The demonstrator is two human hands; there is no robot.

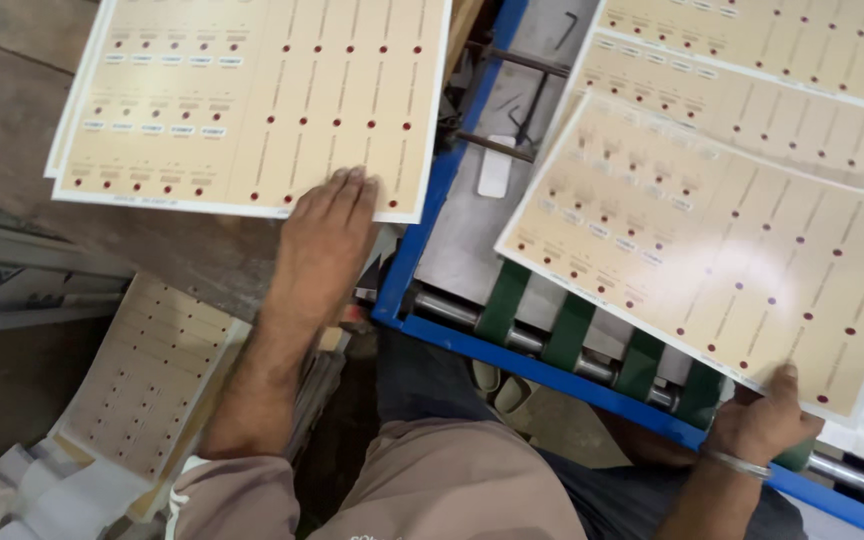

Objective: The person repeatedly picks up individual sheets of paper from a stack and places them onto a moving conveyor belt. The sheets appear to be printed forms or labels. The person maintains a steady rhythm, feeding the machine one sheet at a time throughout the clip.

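Cream printed sheet (722,240) is pinched at its near right corner by the right hand (762,420) over the blue-framed machine (432,200), while the stack (252,100) at far left is pressed flat by the spread left hand (327,235); careful alignment seems called for.

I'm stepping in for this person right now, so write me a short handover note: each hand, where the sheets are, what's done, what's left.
Left hand: flat, palm down on the near edge of the stack of cream printed sheets on the wooden bench.
Right hand: grip on the near corner of one sheet, held tilted over the blue-framed machine with green belts.
More sheets lie further back on the machine.
Done: a stack sits on the bench.
Left: the held sheet is not yet set down on either pile.
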